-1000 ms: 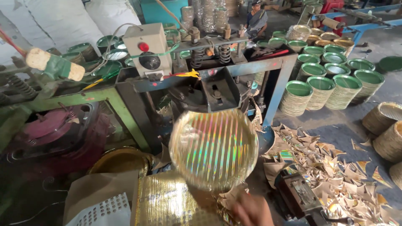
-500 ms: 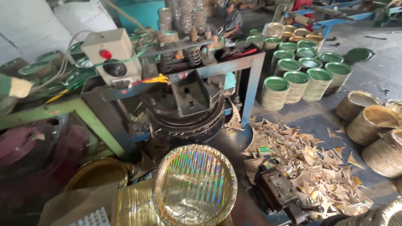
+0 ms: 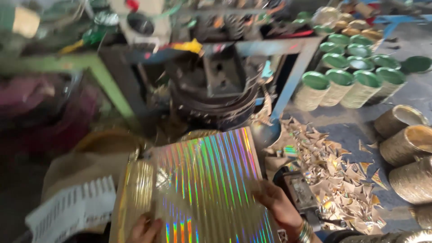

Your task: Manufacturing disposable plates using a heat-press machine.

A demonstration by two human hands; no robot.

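Right hand (image 3: 278, 203), a bangle at the wrist, grasps the right edge of a square holographic foil sheet (image 3: 204, 184), fingers curled over the edge. Left hand (image 3: 145, 228), only partly in view at the bottom edge of the picture, lies against the sheet's lower left corner; motion blur leaves its grip uncertain, though it appears to pinch the sheet. The sheet is held flat and slightly tilted, showing rainbow stripes, above a stack of golden foil sheets (image 3: 135, 193) that juts out along its left edge. Just beyond the sheet's far edge stands a dark round press die (image 3: 216, 96) under a blue metal frame (image 3: 288, 72). On the floor (image 3: 351, 130) to the right of the sheet lies a heap of foil offcuts (image 3: 333, 175), touching a small metal block (image 3: 301, 193) near the right hand. Farther right, stacks of green-topped paper plates (image 3: 342, 83) stand in rows, and stacks of golden bowls (image 3: 407, 144) stand near the right edge of the floor. A white perforated crate (image 3: 72, 211) sits left of the golden stack.
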